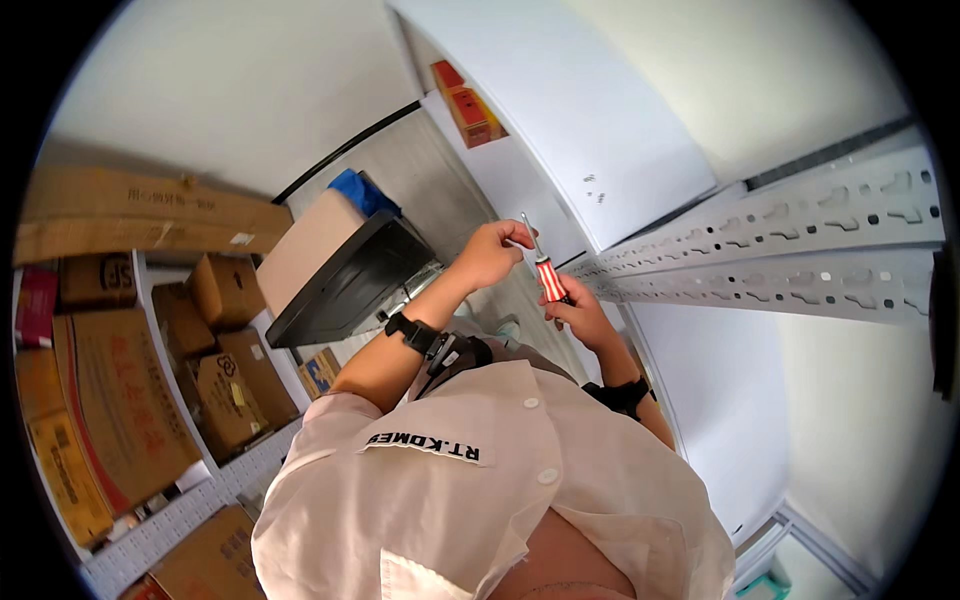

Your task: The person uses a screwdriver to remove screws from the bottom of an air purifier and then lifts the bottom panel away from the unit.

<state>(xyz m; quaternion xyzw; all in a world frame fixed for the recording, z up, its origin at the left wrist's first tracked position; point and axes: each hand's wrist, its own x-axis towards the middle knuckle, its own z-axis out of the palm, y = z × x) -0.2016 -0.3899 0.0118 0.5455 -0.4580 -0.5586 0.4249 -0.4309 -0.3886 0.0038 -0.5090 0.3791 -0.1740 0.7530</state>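
A screwdriver (548,273) with a red-and-white striped handle is held in my right hand (585,318), its metal shaft pointing up and away from me. The fingers of that hand wrap the lower handle. Close to the shaft, on its left side, is my left hand (490,256), with fingers curled and their tips drawn together. Whether these fingertips touch the shaft or pinch something small, I cannot make out. Several small metal pieces, probably screws (595,188), lie on a white shelf panel (640,120) beyond my hands.
Perforated metal uprights (780,235) extend along the right. A red-and-yellow box (468,112) sits farther back. To the left stand a chair-like piece with a black panel (350,280), a blue item (365,192), and shelves holding several cardboard boxes (125,400).
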